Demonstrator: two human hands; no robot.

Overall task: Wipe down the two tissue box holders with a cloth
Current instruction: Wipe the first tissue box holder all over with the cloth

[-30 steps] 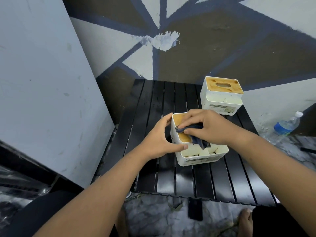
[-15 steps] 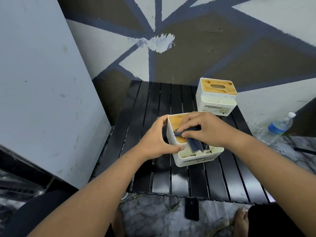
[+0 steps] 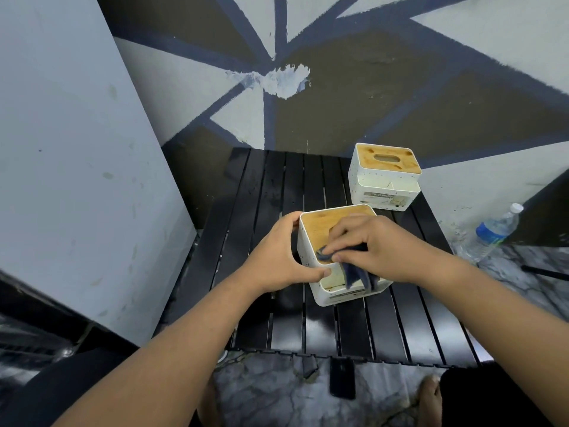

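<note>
Two white tissue box holders with wooden lids stand on a black slatted table (image 3: pixel 277 318). The near holder (image 3: pixel 320 229) sits mid-table. My left hand (image 3: pixel 277 257) grips its left side, thumb on the front wall. My right hand (image 3: pixel 381 248) holds a dark blue cloth (image 3: pixel 354 272) against the lid's front right part, and the cloth's end hangs over the holder's front compartments. The far holder (image 3: pixel 385 177) stands untouched at the table's back right, its lid slot showing.
A grey board (image 3: pixel 77 180) leans along the table's left side. A painted wall rises right behind the table. A water bottle (image 3: pixel 489 232) lies on the floor to the right. A black phone (image 3: pixel 341 377) lies on the marble floor under the table's front edge.
My right hand slid the cloth rightward and toward me across the near holder's lid, uncovering more of the wood. My left hand kept its grip. The view shifted slightly.
</note>
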